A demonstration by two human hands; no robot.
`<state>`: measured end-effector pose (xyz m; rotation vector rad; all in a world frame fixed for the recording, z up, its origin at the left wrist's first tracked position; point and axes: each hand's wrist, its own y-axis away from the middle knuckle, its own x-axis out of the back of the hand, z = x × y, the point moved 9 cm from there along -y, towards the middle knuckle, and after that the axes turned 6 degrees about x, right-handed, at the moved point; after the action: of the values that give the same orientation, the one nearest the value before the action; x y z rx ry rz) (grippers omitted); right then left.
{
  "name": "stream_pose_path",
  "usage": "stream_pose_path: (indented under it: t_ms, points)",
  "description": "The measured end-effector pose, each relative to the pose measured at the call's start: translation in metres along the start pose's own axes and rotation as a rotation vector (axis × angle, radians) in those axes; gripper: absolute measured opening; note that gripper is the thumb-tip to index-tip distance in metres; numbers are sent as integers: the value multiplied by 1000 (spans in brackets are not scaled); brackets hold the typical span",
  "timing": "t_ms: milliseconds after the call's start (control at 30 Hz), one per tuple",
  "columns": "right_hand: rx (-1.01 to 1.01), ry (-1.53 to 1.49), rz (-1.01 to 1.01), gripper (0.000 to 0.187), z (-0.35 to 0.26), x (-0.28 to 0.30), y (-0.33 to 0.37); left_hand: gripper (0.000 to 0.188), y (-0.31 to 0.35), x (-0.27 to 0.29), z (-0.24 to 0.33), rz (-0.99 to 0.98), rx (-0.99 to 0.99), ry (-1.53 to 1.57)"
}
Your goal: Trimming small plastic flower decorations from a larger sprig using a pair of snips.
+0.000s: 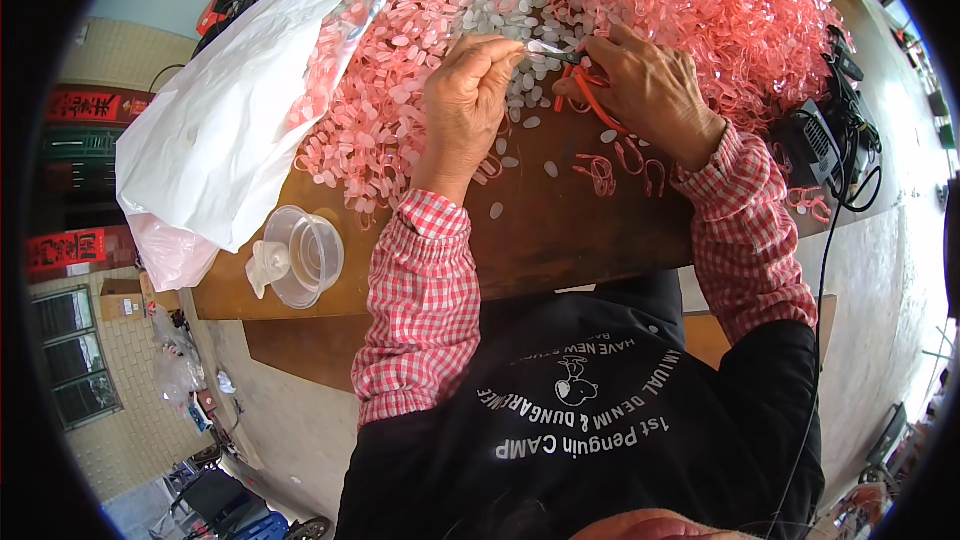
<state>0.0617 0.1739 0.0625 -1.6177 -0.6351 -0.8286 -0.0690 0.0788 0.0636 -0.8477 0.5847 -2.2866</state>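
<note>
near the top centre of the frame the two hands meet over a brown wooden worktop [560, 230]. the left hand [470, 90] has its fingers pinched narrow around a small pale oval piece [536, 46], held at the fingertips just above the surface. the right hand [645, 85] is closed around red-handled pliers [585, 90], whose metal tip reaches left and touches that pale piece. both forearms wear red and white checked sleeve covers [425, 310] and come up from the lower middle of the frame.

behind the hands, across the upper part of the frame, lies a broad heap of pink plastic pieces [380, 110], turning to whitish oval pieces [510, 0] at top centre and to a tangle of clear red loops [720, 10] at upper right. a few loose red loops [600, 175] and pale ovals lie on the bare wood just below the right hand. at the left, a large white plastic bag [230, 120] slumps over the worktop's edge, and near it stands a clear plastic cup [305, 255]. at the right edge black cables [845, 140] trail off.
</note>
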Motion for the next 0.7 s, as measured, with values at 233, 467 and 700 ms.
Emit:
stream_pose_path:
  t_ms: [233, 467, 700]
  points:
    - [27, 57, 42, 41, 1, -3, 3, 8, 3, 2, -4, 61, 15, 24]
    - [-44, 22, -38, 41, 6, -11, 0, 8, 5, -2, 6, 96, 54, -43]
    - [-268, -523, -108, 43, 13, -20, -2, 14, 5, -2, 4, 126, 228, 285]
